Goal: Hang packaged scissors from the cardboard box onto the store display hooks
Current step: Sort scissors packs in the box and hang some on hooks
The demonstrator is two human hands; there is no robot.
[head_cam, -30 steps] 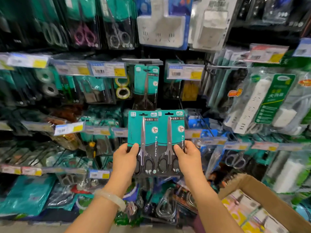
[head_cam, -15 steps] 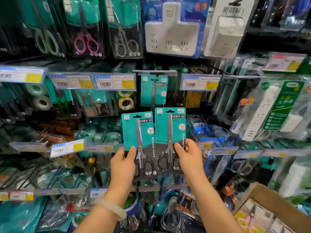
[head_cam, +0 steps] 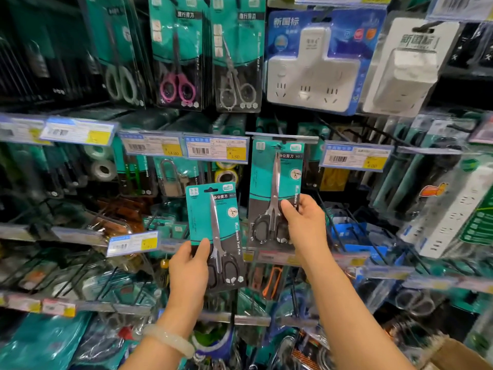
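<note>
A crowded store display wall [head_cam: 80, 236] of hooks and price tags. Left hand [head_cam: 188, 265] grips one scissors pack [head_cam: 213, 222] low; right hand [head_cam: 304, 225] pinches another scissors pack [head_cam: 274, 182] raised at a hook [head_cam: 282, 136]. Cardboard box [head_cam: 458, 356] sits bottom right.

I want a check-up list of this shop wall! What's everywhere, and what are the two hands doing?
Surface: display wall of wire hooks with price tag rails.
Job's things: right scissors pack raised to the hook under the grey rail; whether it is on the hook cannot be told. Left scissors pack held lower. Cardboard box, corner only, bottom right.
Clutter: pink-handled scissors, padlock, tape rolls, white socket adapter.
Hands: left hand grips the left pack's bottom; right hand grips the right pack's lower edge.
Cables: power strip in a bag, right.
Surroundings: nothing seen beyond the shelves.
</note>
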